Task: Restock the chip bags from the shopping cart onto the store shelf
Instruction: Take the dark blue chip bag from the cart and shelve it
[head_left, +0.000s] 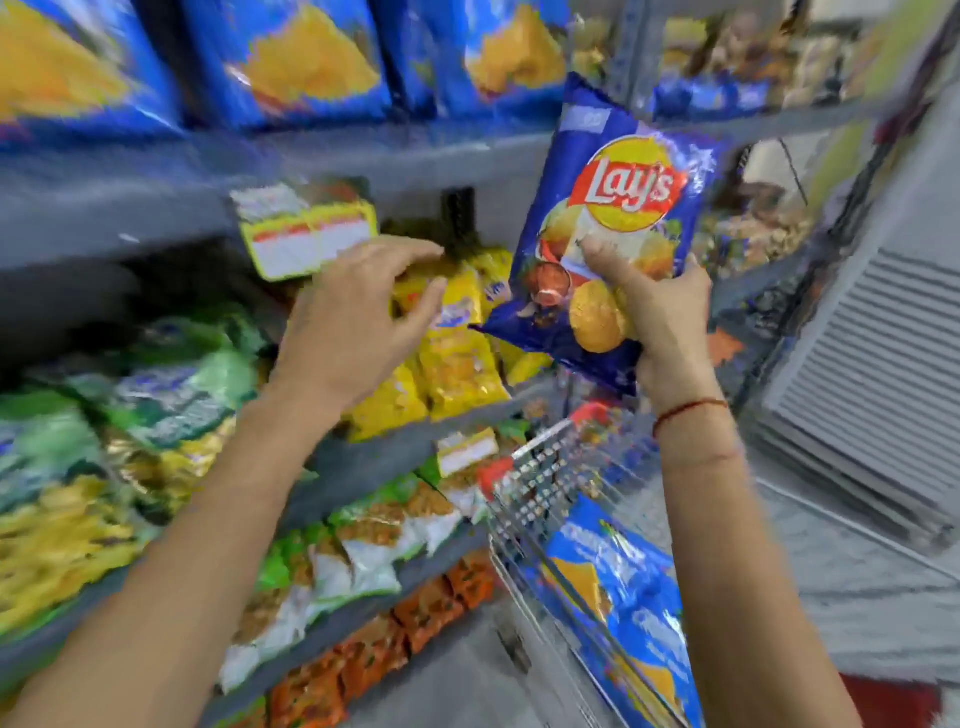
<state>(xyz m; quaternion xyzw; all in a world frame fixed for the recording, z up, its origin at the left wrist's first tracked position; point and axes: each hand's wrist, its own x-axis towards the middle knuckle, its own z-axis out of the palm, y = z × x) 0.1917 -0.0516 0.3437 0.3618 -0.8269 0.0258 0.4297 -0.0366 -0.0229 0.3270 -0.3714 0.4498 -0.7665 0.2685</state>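
- R hand (660, 312) grip closed on the lower part of a blue Lay's bag (613, 218): thumb across the front, fingers wrapped behind. Bag upright, tilted a bit, held in the air in front of the shelf unit.
- L hand (353, 322) at 9 o'clock of the bag, grip loose and half open, holding nothing; fingertips over the yellow chip bags (457, 358) on the middle shelf (374, 457).
- Yellow price tag (306, 234) at 11 o'clock of L hand, on the shelf edge above.
- Big blue bags (311, 62) on the top shelf, 12 o'clock.
- Shopping cart (540, 483) at 6 o'clock of the held bag, w/ more blue chip bags (618, 587) inside.
- Green packs (171, 374) far left; orange packs (431, 613) on the lowest shelf.
- Red thread on R wrist (691, 408).
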